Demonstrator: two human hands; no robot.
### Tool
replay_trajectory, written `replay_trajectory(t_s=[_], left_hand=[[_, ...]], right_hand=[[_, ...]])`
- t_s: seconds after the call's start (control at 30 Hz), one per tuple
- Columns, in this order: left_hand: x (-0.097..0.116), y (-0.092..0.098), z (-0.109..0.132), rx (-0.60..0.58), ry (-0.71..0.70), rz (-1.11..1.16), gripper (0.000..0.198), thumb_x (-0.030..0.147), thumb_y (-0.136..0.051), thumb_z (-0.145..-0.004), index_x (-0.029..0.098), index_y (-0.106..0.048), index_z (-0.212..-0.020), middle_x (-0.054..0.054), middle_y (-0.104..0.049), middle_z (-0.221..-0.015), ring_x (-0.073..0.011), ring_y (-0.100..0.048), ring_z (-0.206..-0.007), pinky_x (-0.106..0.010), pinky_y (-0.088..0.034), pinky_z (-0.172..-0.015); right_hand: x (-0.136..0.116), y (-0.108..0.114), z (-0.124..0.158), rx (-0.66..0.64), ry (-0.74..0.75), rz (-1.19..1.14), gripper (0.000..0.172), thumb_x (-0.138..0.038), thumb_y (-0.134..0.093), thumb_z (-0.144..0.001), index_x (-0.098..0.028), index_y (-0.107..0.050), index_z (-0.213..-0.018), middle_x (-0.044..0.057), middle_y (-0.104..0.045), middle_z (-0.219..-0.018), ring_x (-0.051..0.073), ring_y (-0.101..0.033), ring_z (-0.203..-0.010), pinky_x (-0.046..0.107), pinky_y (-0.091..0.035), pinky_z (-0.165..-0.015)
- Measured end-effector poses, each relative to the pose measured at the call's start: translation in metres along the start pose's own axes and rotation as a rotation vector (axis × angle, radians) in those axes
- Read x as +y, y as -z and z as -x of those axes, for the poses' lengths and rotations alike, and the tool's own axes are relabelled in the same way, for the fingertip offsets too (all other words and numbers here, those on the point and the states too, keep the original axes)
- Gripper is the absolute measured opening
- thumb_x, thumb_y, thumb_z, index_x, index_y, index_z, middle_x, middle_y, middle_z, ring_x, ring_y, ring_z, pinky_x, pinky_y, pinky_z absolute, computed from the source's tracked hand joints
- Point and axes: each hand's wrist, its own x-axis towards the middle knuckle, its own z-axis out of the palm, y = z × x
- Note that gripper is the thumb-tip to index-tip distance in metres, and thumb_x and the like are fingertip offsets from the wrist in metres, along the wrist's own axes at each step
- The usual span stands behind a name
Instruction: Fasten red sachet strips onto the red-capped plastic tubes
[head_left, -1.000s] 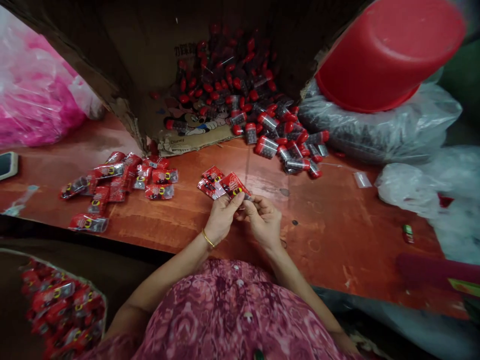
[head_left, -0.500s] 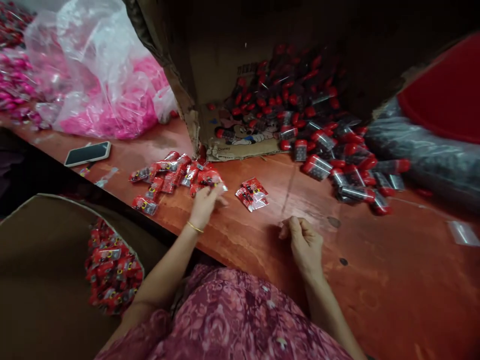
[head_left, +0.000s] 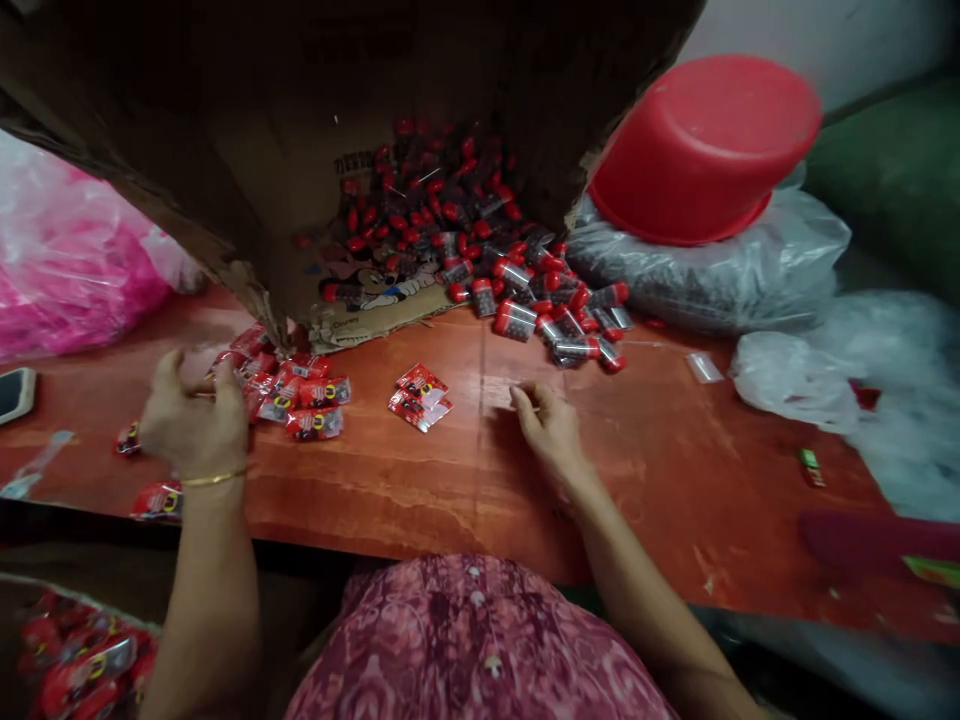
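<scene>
My left hand (head_left: 196,420), with a thin gold bracelet at the wrist, is open over the left side of a pile of red printed packets (head_left: 315,392). Its thumb and fingers are spread, and no held thing shows between them. Above the middle of the table, my right hand (head_left: 551,430) has its fingers loosely curled together, with nothing visible in it. Between the hands lies a small stack of red printed cards (head_left: 421,397). Beyond it, many clear tubes with red caps (head_left: 517,320) spill out of a cardboard box (head_left: 262,180) lying on its side.
A red plastic tub (head_left: 712,150) sits upside down on a filled clear bag (head_left: 697,280) at the back right. Pink goods in a plastic bag (head_left: 75,260) and a phone (head_left: 15,393) are at the left. Below the table edge, a box holds more red packets (head_left: 90,665).
The view has turned to the right. My left hand has moved left across the packets and its fingers have spread. The right hand stays right of the cards, its fingers still curled.
</scene>
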Motion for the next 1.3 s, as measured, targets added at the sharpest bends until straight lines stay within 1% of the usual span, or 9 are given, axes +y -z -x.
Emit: replay_trajectory(t_s=[0.13, 0.2, 0.33, 0.67, 0.8, 0.9, 1.07, 1.2, 1.3], left_hand=[[-0.025, 0.015, 0.029, 0.237, 0.073, 0.050, 0.064, 0.050, -0.047, -0.078, 0.014, -0.046, -0.130, -0.016, -0.039, -0.144, -0.0319, -0.030, -0.135, -0.054, -0.019, -0.109], [-0.039, 0.014, 0.037, 0.182, 0.262, 0.032, 0.072, 0.052, -0.047, -0.077, 0.014, -0.036, -0.137, -0.019, -0.022, -0.150, -0.0325, -0.018, -0.140, -0.057, -0.018, -0.108], [-0.052, -0.007, 0.039, 0.029, 0.451, -0.022, 0.067, 0.048, -0.043, -0.080, 0.012, -0.037, -0.136, -0.024, -0.027, -0.147, -0.0338, -0.026, -0.137, -0.056, -0.022, -0.106], [-0.048, -0.025, 0.007, 0.149, 0.266, 0.066, 0.053, 0.040, -0.043, -0.083, 0.009, -0.048, -0.125, -0.025, -0.031, -0.146, -0.0378, -0.026, -0.136, -0.058, -0.022, -0.106], [-0.021, -0.017, 0.021, 0.180, -0.065, 0.181, 0.053, 0.043, -0.043, -0.084, 0.012, -0.049, -0.126, -0.021, -0.033, -0.146, -0.0325, -0.023, -0.138, -0.052, -0.020, -0.110], [0.015, -0.022, 0.033, -0.025, -0.384, 0.255, 0.036, 0.039, -0.045, -0.084, 0.019, -0.063, -0.109, -0.015, -0.056, -0.130, -0.0282, -0.037, -0.133, -0.047, -0.025, -0.109], [0.070, -0.040, 0.022, -0.446, -0.723, 0.041, 0.027, 0.025, -0.044, -0.082, 0.020, -0.071, -0.084, -0.013, -0.070, -0.101, -0.0312, -0.054, -0.115, -0.046, -0.039, -0.096], [0.097, -0.060, -0.017, -0.486, -0.464, 0.008, 0.034, 0.020, -0.037, -0.083, 0.018, -0.070, -0.091, -0.016, -0.070, -0.092, -0.0308, -0.064, -0.093, -0.042, -0.047, -0.080], [0.115, -0.091, -0.056, -0.366, -0.231, 0.225, 0.043, 0.032, -0.041, -0.085, 0.014, -0.056, -0.122, -0.018, -0.068, -0.104, -0.0319, -0.063, -0.097, -0.042, -0.046, -0.082]], right_hand=[[0.011, -0.004, -0.058, 0.022, 0.178, 0.402, 0.047, -0.041, -0.039, -0.089, -0.007, -0.055, -0.118, 0.022, -0.058, -0.120, 0.031, -0.050, -0.111, 0.046, -0.040, -0.091], [0.015, -0.016, -0.085, 0.012, 0.208, 0.510, 0.054, -0.041, -0.037, -0.089, -0.006, -0.046, -0.129, 0.024, -0.045, -0.135, 0.035, -0.037, -0.126, 0.051, -0.033, -0.098], [0.022, -0.035, -0.110, -0.064, 0.207, 0.635, 0.056, -0.046, -0.035, -0.090, -0.013, -0.042, -0.135, 0.020, -0.038, -0.142, 0.039, -0.028, -0.131, 0.058, -0.026, -0.099], [0.048, -0.003, -0.052, -0.105, 0.449, 0.771, 0.046, -0.042, -0.038, -0.091, -0.018, -0.053, -0.126, 0.017, -0.050, -0.133, 0.033, -0.038, -0.125, 0.053, -0.027, -0.102], [0.036, -0.007, -0.058, -0.048, 0.492, 0.672, 0.044, -0.041, -0.039, -0.090, -0.014, -0.058, -0.120, 0.019, -0.053, -0.128, 0.033, -0.040, -0.125, 0.054, -0.028, -0.102], [-0.010, -0.036, -0.087, -0.081, 0.584, 0.448, 0.041, -0.041, -0.043, -0.090, -0.013, -0.059, -0.114, 0.019, -0.054, -0.128, 0.032, -0.039, -0.127, 0.053, -0.027, -0.104], [-0.104, -0.132, -0.145, -0.193, 0.728, -0.043, 0.027, -0.033, -0.066, -0.074, -0.021, -0.065, -0.098, 0.009, -0.064, -0.116, 0.030, -0.050, -0.118, 0.051, -0.031, -0.103], [-0.127, -0.192, -0.176, -0.203, 0.722, -0.080, 0.011, -0.026, -0.068, -0.069, -0.020, -0.065, -0.078, 0.003, -0.071, -0.089, 0.023, -0.060, -0.098, 0.044, -0.041, -0.096], [-0.115, -0.194, -0.188, -0.206, 0.702, -0.001, 0.001, -0.020, -0.062, -0.072, -0.021, -0.063, -0.072, 0.002, -0.071, -0.086, 0.020, -0.061, -0.091, 0.042, -0.040, -0.097]])
